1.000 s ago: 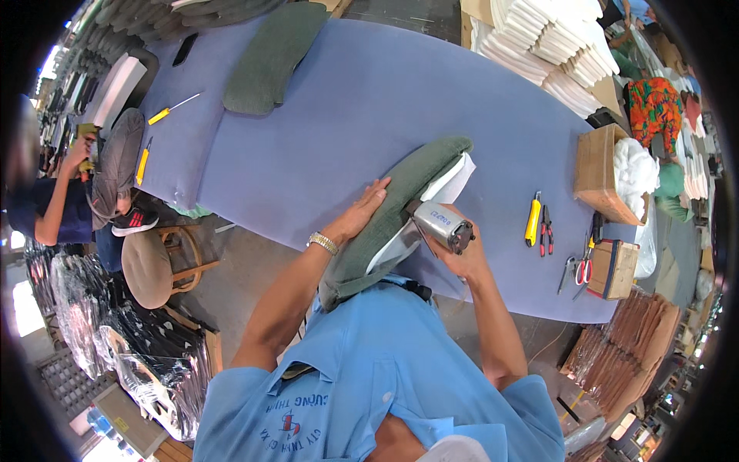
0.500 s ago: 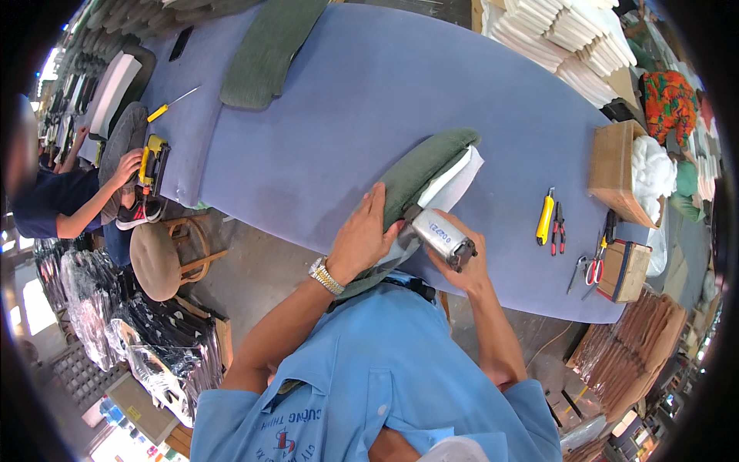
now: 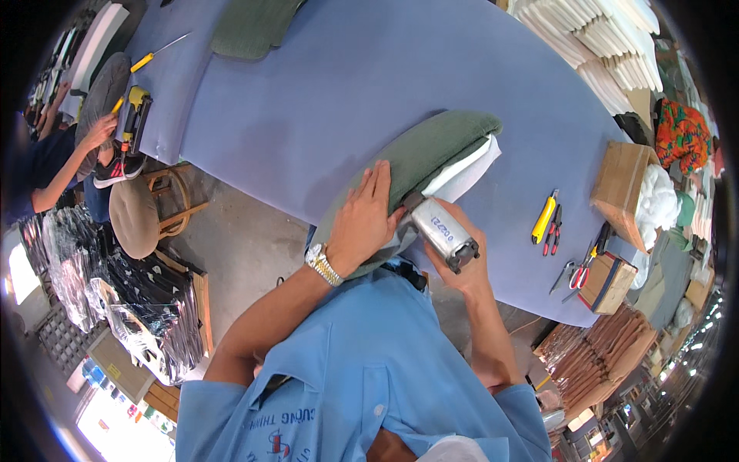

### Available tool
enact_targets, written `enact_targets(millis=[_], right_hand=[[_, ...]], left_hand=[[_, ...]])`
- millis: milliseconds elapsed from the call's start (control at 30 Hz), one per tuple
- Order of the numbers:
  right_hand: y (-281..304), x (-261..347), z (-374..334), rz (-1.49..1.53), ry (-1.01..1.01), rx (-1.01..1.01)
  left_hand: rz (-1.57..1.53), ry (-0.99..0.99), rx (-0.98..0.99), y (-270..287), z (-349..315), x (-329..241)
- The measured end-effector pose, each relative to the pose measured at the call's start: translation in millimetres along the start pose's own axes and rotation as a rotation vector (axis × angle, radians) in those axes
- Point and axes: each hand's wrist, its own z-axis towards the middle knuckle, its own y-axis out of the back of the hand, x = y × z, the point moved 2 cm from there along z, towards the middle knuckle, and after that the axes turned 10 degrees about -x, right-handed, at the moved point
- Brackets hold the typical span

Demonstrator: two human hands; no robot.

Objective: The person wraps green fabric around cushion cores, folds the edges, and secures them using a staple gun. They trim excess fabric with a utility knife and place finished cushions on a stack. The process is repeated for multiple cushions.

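Note:
My left hand (image 3: 365, 215) lies over the curved, green fabric-covered cushion (image 3: 419, 150), fingers stretched along its outer side and thumb at its near edge, gripping it. The cushion leans from the table toward my waist, and white lining (image 3: 466, 171) shows along its open side. My right hand (image 3: 466, 258) is closed around a silver staple gun (image 3: 443, 232); its dark nose sits at the cushion's edge, close to my left thumb. Whether the nose touches the fabric I cannot tell.
The blue-covered table (image 3: 308, 115) carries a yellow cutter (image 3: 544, 217), pliers (image 3: 553, 231), scissors (image 3: 579, 276) and a cardboard box (image 3: 616, 181) of white stuffing at right. Another green piece (image 3: 250, 29) lies far left. A co-worker's hand (image 3: 98, 131) is near a yellow tool (image 3: 135, 115).
The whole view has shifted and turned slightly. My left hand has slid a little back along the cushion, its fingers lying flatter. The staple gun stays at the cushion's edge.

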Motion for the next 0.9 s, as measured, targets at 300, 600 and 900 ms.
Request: enact_targets(millis=[300,600,900], right_hand=[[3,-2,-11,-0.055,0.099,-0.029],[-3,1,-14,-0.022,-0.043,0.006],[-2,-4,-24,-0.06,0.064,-0.022]], left_hand=[[-0.006,-0.03,0.012,-2,-3,1],[0.029,-0.021,-0.006,-7,-9,-6],[-0.025,0.03,0.073,-3,-8,-4]])
